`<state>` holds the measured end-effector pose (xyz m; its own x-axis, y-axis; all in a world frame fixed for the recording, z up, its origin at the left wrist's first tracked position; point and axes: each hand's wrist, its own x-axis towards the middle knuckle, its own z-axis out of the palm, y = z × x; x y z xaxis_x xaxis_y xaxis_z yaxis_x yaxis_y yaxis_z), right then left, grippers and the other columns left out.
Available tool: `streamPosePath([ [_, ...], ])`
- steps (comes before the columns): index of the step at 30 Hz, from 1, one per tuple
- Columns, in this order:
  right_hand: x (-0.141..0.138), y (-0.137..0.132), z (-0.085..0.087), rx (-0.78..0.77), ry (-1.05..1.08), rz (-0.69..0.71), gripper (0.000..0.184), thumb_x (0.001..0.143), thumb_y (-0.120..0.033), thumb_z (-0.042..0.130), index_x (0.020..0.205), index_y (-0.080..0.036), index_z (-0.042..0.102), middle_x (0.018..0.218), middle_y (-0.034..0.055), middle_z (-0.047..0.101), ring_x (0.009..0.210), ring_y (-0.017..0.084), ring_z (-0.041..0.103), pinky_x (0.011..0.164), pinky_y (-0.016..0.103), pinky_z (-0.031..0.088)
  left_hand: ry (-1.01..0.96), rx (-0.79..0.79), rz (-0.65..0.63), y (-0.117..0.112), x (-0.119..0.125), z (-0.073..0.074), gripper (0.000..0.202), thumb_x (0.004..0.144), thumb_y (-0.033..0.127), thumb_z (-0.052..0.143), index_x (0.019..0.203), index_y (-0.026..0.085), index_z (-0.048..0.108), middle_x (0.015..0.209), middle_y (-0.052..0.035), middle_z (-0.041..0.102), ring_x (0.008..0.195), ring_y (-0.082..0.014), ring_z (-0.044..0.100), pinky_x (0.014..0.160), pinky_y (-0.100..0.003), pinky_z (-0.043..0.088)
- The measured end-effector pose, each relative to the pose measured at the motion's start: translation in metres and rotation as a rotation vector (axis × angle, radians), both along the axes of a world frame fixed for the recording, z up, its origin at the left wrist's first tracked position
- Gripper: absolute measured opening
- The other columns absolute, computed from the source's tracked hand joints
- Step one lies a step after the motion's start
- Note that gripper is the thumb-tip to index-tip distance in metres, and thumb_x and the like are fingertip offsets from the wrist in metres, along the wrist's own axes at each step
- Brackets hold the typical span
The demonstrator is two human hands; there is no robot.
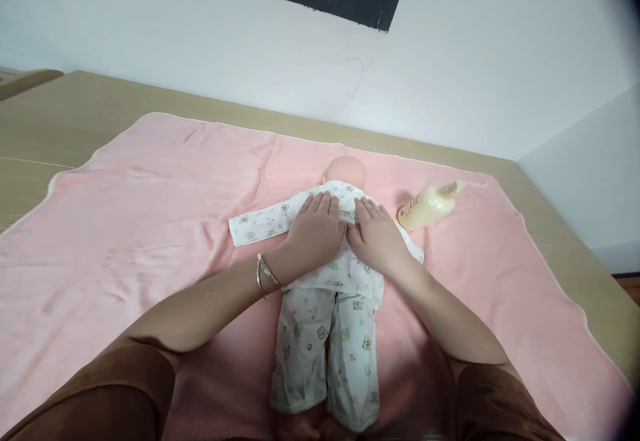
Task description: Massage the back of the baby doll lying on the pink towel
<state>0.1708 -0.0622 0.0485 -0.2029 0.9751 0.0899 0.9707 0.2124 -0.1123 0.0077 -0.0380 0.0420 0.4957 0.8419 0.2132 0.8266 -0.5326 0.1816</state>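
- Head view, work position: the doll (pixel 345 171) lies on a pink blanket (pixel 175 174) spread over the bench (pixel 110 98), crown away from the wearer, legs toward the wearer. No face shows; it appears to lie face down.
- Head view, clothing: the doll wears a printed shirt (pixel 334 274) and matching trousers (pixel 304 344). One sleeve (pixel 260 225) extends to the wearer's left; the other is partly hidden by the right arm.
- Head view, grip: the left hand (pixel 319 231) and right hand (pixel 377 241) lie flat on the upper part of the shirt, fingers extended, thumbs close together. Both are open and have hold of nothing.
- Head view, technique: the step in hand reads as flat-palm contact on the upper body. Best practice is even, light pressure through both palms, with the fabric kept free of folds.
- Head view, caution: keep the bangles (pixel 265 276) on the left wrist (loose metal can snag cloth) off the shirt hem.
- Head view, clearance: a pump bottle (pixel 429 206) sits just beyond the right hand, near the sleeve; wide outward strokes could knock it.
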Motion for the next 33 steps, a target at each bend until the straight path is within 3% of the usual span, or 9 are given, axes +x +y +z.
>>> streamPosePath([
  [3,-0.007,-0.015,0.006,0.027,-0.053,0.012,0.056,0.099,-0.026,0.039,0.149,-0.003,0.049,0.155,0.024,0.051,0.147,0.037,0.045,0.127,0.06,0.016,0.019,-0.011,-0.036,-0.011,-0.003,0.008,0.059,0.106,0.037,0.033,0.15,0.001,0.047,0.158,-0.0252,0.046,0.15,-0.0341,0.043,0.125,-0.05,0.032],
  [5,-0.006,-0.013,0.006,0.044,-0.033,0.01,0.053,0.101,-0.027,0.036,0.147,-0.006,0.052,0.153,0.0223,0.054,0.146,0.035,0.047,0.127,0.063,0.012,0.007,-0.062,-0.017,-0.006,-0.006,0.011,0.062,0.106,0.044,0.033,0.15,0.003,0.048,0.158,-0.0234,0.048,0.15,-0.0336,0.043,0.126,-0.051,0.031],
  [10,0.012,0.02,-0.004,0.01,0.074,-0.06,0.057,0.107,-0.041,0.03,0.153,-0.009,0.045,0.158,0.0202,0.049,0.15,0.034,0.042,0.124,0.066,0.016,-0.049,-0.153,0.012,0.03,-0.012,0.004,0.062,0.108,0.045,0.028,0.15,0.005,0.047,0.159,-0.0209,0.048,0.15,-0.0333,0.041,0.125,-0.057,0.029],
  [13,0.018,0.031,-0.008,-0.015,0.087,-0.066,0.06,0.107,-0.045,0.031,0.154,-0.009,0.043,0.16,0.0208,0.046,0.151,0.034,0.04,0.124,0.065,0.018,-0.063,-0.144,0.016,0.038,-0.012,0.0,0.06,0.108,0.043,0.027,0.15,0.004,0.046,0.159,-0.0206,0.048,0.151,-0.033,0.04,0.125,-0.059,0.027],
  [18,0.008,0.013,-0.004,0.033,0.02,-0.031,0.057,0.107,-0.038,0.029,0.151,-0.006,0.047,0.154,0.0215,0.053,0.146,0.036,0.046,0.124,0.063,0.019,0.018,-0.135,0.006,0.012,-0.01,0.01,0.062,0.106,0.043,0.035,0.153,0.004,0.043,0.16,-0.0229,0.045,0.152,-0.0343,0.039,0.126,-0.058,0.026],
  [22,-0.005,-0.008,0.001,0.082,-0.057,0.031,0.053,0.105,-0.031,0.035,0.145,-0.002,0.052,0.15,0.025,0.056,0.143,0.038,0.05,0.124,0.058,0.024,0.07,-0.067,-0.085,-0.014,-0.01,0.017,0.054,0.103,0.031,0.04,0.151,0.009,0.05,0.157,-0.0203,0.05,0.147,-0.0342,0.047,0.125,-0.056,0.029],
  [25,-0.007,-0.012,0.003,0.094,-0.059,0.03,0.05,0.104,-0.029,0.035,0.142,-0.003,0.055,0.148,0.0246,0.058,0.141,0.037,0.052,0.123,0.057,0.026,0.089,-0.06,-0.101,-0.018,-0.01,0.018,0.052,0.102,0.028,0.041,0.15,0.009,0.052,0.156,-0.0197,0.052,0.147,-0.0347,0.048,0.126,-0.057,0.028],
  [29,0.001,0.001,-0.001,0.088,0.009,-0.004,0.051,0.106,-0.033,0.032,0.144,-0.009,0.056,0.148,0.0193,0.06,0.141,0.035,0.053,0.122,0.057,0.028,0.035,-0.089,-0.025,0.0,-0.009,0.015,0.057,0.106,0.04,0.035,0.151,0.008,0.049,0.158,-0.0206,0.049,0.15,-0.0339,0.043,0.126,-0.058,0.027],
  [33,0.006,0.018,-0.013,0.083,0.045,-0.054,0.059,0.105,-0.039,0.033,0.151,-0.005,0.047,0.155,0.0214,0.052,0.148,0.037,0.043,0.122,0.06,0.028,-0.061,-0.132,0.048,0.021,-0.006,0.004,0.061,0.107,0.044,0.032,0.153,0.007,0.044,0.161,-0.0193,0.045,0.153,-0.0332,0.038,0.125,-0.06,0.028],
])
